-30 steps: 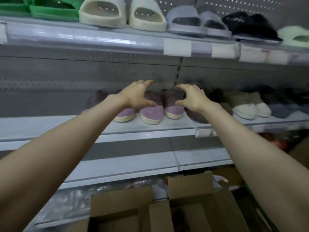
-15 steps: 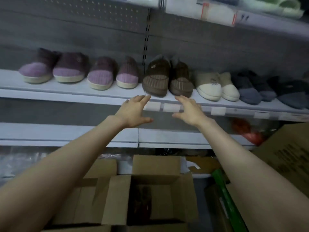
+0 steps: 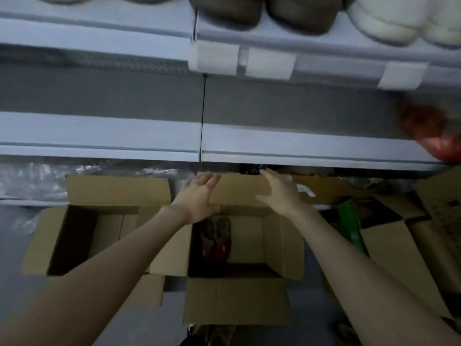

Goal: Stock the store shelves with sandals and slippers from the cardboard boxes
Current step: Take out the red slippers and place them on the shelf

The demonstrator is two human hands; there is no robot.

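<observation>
An open cardboard box [image 3: 284,243] stands on the floor below the shelves, with a pair of dark red slippers [image 3: 215,239] lying inside at its left. My left hand [image 3: 199,199] hovers over the box's far left corner with fingers spread and empty. My right hand [image 3: 280,193] is open above the box's far flap, also holding nothing. On the shelf [image 3: 311,43] at the top stand brown slippers [image 3: 262,11] and cream slippers [image 3: 389,23].
A second open box [image 3: 62,236] stands to the left. Flattened cardboard [image 3: 404,250] and a green package [image 3: 350,223] lie at the right. Clear plastic wrap [image 3: 30,181] lies under the lowest shelf [image 3: 99,136]. A red bag [image 3: 434,136] sits at far right.
Both hands have come down from the slipper shelf to the open box on the floor. The view has tilted down, and the purple slippers are out of sight.
</observation>
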